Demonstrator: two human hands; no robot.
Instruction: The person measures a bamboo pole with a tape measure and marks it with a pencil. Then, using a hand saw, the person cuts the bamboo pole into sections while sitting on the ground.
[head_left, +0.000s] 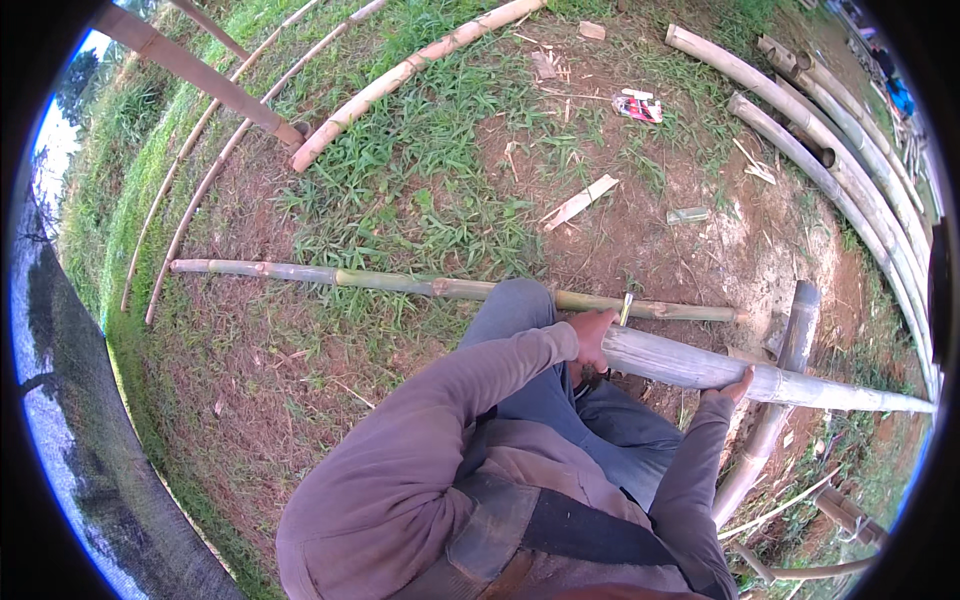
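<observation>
A thick grey-white bamboo pole (690, 357) runs from in front of my body out to the right. At its near-left end, my left hand (594, 338) is closed round the pole. Just past those fingers a short, thin, pale yellowish piece (626, 308) sticks up; its kind is unclear. My right hand (738, 386) grips the pole's near side farther along, thumb up against it, with the other fingers hidden beneath. Under the pole, another bamboo length (798, 335) lies crosswise. A thinner green bamboo pole (400, 282) lies on the ground beyond my bent knee.
Several long bamboo poles (830, 140) lie at the far right. More poles (420, 75) lie on the grass at the upper left, one beam (200, 75) crossing above. Split bamboo pieces (582, 203) and a red-and-white wrapper (640, 108) lie ahead. Dark netting (100, 450) hangs at left.
</observation>
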